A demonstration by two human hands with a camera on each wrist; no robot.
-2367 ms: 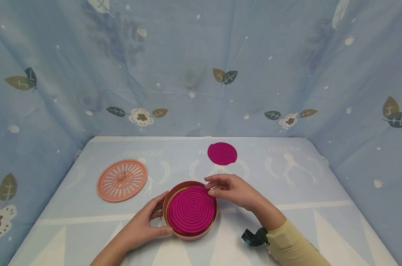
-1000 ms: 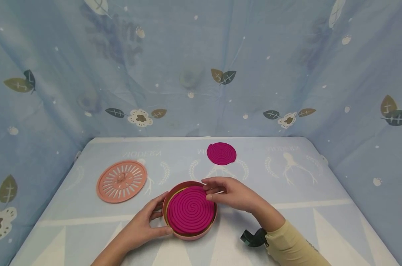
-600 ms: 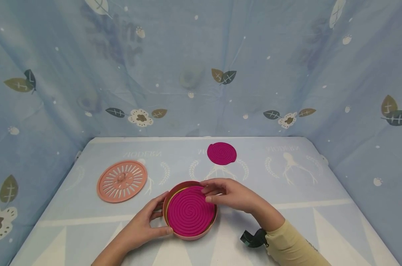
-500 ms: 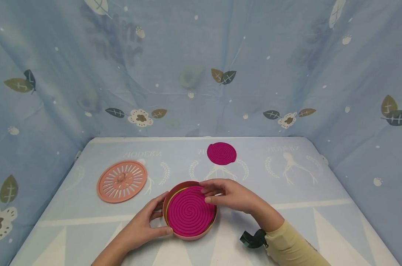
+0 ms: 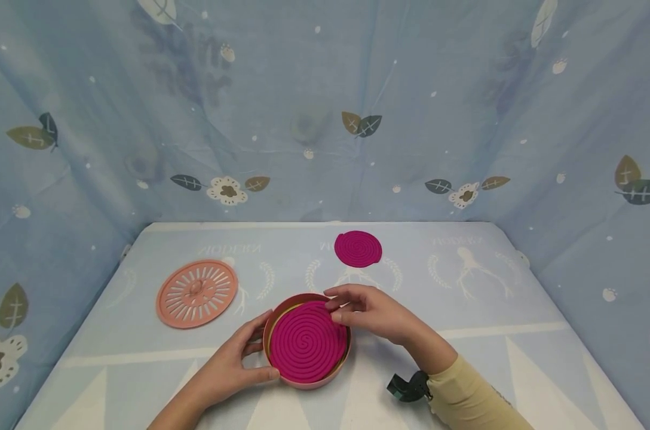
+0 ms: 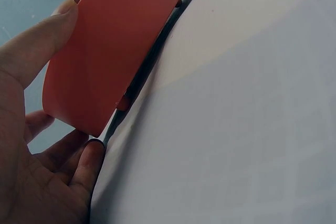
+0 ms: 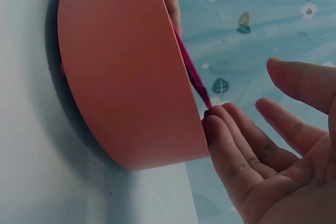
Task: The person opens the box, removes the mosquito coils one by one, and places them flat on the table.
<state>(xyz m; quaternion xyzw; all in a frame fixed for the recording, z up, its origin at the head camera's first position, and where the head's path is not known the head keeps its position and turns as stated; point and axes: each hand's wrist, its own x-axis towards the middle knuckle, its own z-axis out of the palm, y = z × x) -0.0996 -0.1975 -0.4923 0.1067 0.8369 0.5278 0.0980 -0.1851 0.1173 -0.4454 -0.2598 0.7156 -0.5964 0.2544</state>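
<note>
A round orange-pink mosquito coil holder [image 5: 307, 384] with a yellowish inner edge stands on the table. A magenta mosquito coil [image 5: 303, 343] lies inside it, nearly filling its width. My left hand [image 5: 233, 358] grips the holder's left side, thumb at the near rim and fingers round the wall; the left wrist view shows the thumb pressed to the orange wall [image 6: 115, 45]. At the right rim is my right hand [image 5: 376, 313], its fingertips touching the coil's far-right edge. In the right wrist view the thumb stands apart, and the coil's edge [image 7: 191, 74] tilts above the rim.
A slotted orange-pink lid [image 5: 198, 294] with a small raised knob lies at the left. Another magenta mosquito coil [image 5: 358, 249] lies at the back of the table. Blue patterned cloth [image 5: 325, 107] walls the back and sides.
The coil in the holder has turned and shifted slightly to the left and nearer. My right hand has moved a little left along the rim; the left hand keeps its grip.
</note>
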